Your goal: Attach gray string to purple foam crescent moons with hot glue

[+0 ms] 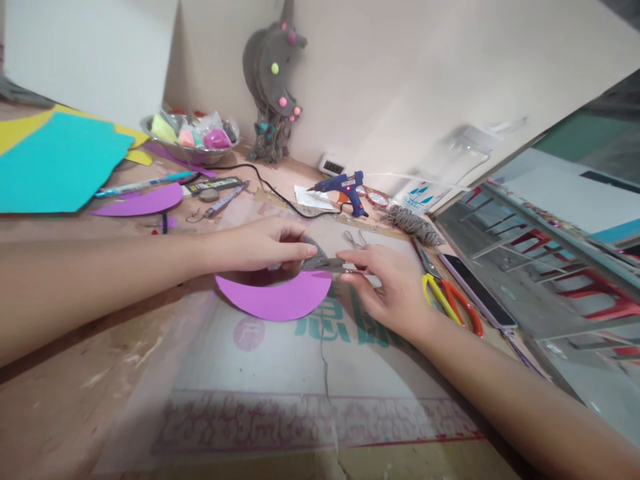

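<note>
A purple crescent-shaped foam piece (pixel 280 299) lies on a printed plastic sheet (pixel 300 373) in the middle of the table. My left hand (pixel 260 245) rests on its upper edge, fingers curled and pinching a grey piece (pixel 314 244) there. My right hand (pixel 387 287) comes in from the right, fingers closed on a thin grey metal tool (pixel 333 265) whose tip meets the left fingertips. I cannot make out exactly what the tool is.
Yellow and orange scissors (pixel 450 300) and a phone (pixel 475 288) lie right of my right hand. Behind are a blue glue gun (pixel 347 188), grey yarn (pixel 413 225), a bowl of coloured clay (pixel 193 139), teal paper (pixel 55 165), a purple cut-out (pixel 143 200) and a grey moon hanging (pixel 274 73).
</note>
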Available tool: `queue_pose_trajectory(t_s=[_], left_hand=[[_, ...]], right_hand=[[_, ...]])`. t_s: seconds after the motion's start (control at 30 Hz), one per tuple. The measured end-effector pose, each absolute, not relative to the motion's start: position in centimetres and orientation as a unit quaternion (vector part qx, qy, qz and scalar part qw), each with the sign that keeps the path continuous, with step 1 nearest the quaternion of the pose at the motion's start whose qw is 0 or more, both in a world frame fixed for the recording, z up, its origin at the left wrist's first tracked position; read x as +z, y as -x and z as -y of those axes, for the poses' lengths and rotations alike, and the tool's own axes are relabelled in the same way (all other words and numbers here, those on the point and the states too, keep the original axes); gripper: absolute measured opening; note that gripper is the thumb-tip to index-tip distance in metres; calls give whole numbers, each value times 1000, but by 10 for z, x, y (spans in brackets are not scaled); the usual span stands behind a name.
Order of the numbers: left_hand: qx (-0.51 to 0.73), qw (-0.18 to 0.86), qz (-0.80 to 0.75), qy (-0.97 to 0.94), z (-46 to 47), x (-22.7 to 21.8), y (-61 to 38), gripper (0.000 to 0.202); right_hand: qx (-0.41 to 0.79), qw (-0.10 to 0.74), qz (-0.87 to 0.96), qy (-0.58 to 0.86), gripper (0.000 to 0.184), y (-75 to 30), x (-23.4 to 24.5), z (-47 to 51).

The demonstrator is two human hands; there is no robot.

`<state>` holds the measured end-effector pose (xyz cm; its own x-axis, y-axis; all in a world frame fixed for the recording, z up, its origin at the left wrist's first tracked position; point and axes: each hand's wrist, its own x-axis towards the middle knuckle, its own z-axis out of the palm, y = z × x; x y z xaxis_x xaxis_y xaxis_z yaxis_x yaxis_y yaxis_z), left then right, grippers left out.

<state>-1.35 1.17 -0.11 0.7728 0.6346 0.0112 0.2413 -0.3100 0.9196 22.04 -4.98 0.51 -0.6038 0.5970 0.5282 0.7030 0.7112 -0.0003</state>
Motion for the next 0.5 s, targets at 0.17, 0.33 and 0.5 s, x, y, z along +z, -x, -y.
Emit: queue_pose_trajectory(t_s=[0.17,0.33,0.5], left_hand=[[192,519,-275,-786,-11,0,13,24],[189,523,-272,-786,-12,-1,13,24],[191,531,-272,-779,-13,-3,13,25]], right_hand=[[-140,226,897,353,20,-218,5,51],[-152,218,897,352,18,-218,4,50],[-159,210,897,354,20,-220,2,49]])
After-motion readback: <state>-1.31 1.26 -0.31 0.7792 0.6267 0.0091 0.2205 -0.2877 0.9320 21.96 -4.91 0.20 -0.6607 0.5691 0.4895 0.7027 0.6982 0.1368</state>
